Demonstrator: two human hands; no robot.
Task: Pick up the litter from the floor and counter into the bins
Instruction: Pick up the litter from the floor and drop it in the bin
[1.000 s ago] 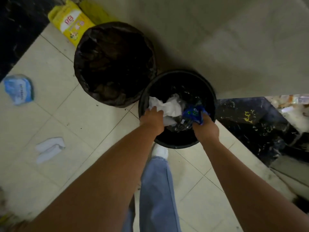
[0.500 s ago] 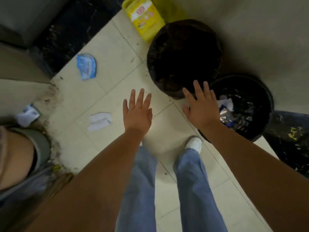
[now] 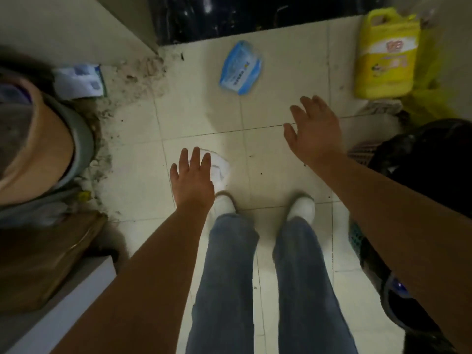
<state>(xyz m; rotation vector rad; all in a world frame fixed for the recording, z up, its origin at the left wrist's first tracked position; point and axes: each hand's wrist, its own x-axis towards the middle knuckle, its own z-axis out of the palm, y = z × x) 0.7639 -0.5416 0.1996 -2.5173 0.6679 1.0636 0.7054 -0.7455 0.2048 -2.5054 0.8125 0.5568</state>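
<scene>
The left hand (image 3: 192, 182) hovers palm down, fingers (image 3: 195, 159) spread and holding nothing, right over a white scrap of paper (image 3: 220, 167) on the floor (image 3: 199, 116); the scrap peeks out at about 2 o'clock from the fingertips, just beside them, with its long axis seeming to run from 11 to 5 o'clock. The right hand (image 3: 315, 131), also spread and empty, is farther from it. A blue packet (image 3: 240, 68) lies well off at 12 o'clock, nearer the right hand. The black bin (image 3: 421, 169) sits at 3 o'clock. The left hand looks best placed for the paper.
</scene>
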